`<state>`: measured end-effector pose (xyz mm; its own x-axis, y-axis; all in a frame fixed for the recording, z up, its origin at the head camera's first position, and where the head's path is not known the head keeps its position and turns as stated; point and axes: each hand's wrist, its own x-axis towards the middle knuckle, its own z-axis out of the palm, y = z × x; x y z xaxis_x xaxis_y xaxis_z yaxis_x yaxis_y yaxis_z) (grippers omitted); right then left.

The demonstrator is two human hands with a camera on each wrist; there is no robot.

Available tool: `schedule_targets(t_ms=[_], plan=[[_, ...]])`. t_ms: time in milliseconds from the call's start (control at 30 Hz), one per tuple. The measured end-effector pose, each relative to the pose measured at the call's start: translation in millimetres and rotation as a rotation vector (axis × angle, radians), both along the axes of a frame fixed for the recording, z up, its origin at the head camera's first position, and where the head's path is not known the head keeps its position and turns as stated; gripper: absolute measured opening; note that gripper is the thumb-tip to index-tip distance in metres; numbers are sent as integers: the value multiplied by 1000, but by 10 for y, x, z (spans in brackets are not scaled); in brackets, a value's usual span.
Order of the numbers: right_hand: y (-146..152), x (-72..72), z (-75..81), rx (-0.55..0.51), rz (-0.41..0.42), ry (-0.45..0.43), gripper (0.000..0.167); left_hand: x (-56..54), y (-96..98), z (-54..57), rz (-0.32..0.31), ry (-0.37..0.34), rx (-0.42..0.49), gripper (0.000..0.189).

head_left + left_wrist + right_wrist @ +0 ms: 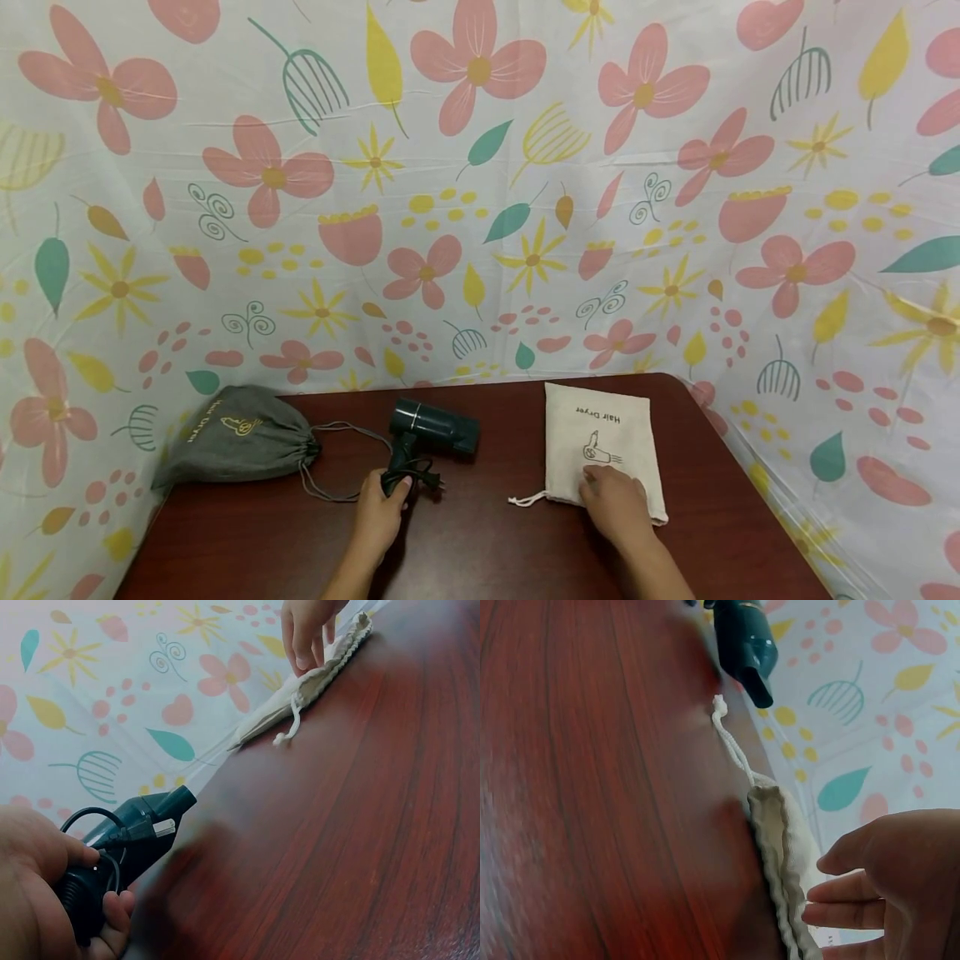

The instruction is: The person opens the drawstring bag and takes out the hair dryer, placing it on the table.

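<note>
the left grip (379,512) is closed around the handle of a dark green hair dryer (435,427), a glossy cylindrical barrel set across the handle. the dryer is positioned between two pouches, toward the far edge of the desk (480,542), which has a red-brown wood-grain surface. the right grip (617,504) has its fingers extended and has hold of nothing; its fingertips are at the cream cloth pouch (596,442), a flat rectangle near the far right corner, mouth toward the near edge. a white drawstring (529,499) exits the mouth's left end. the grey pouch (240,450), gathered and rounded, is at the far left corner.

the left wrist view shows the metal prongs of the plug (163,827) and the cord (90,811) bundled at the handle. the right wrist view alone shows the flattened nozzle (756,684) clearly, plus the ruffled pouch mouth (776,847), slightly parted.
</note>
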<state>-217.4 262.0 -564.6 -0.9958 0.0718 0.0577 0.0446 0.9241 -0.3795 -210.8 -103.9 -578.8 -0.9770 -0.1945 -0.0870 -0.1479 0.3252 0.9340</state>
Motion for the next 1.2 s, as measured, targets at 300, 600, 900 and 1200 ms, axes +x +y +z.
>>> schedule_targets(t_ms=[300, 600, 900, 1200], plan=[[146, 6, 4, 27, -53, -10, 38, -21, 20, -32, 6, -12, 34, 44], [225, 14, -102, 52, -25, 74, 43, -27, 52, -37, 0, -3, 59, 47], [240, 14, -205, 21, -7, 64, 53, -18, 92, -16, -26, 30, -35, 60], [329, -12, -268, 13, -24, -10, 62, -52, 146, -89, 13, 48, -117, 64]])
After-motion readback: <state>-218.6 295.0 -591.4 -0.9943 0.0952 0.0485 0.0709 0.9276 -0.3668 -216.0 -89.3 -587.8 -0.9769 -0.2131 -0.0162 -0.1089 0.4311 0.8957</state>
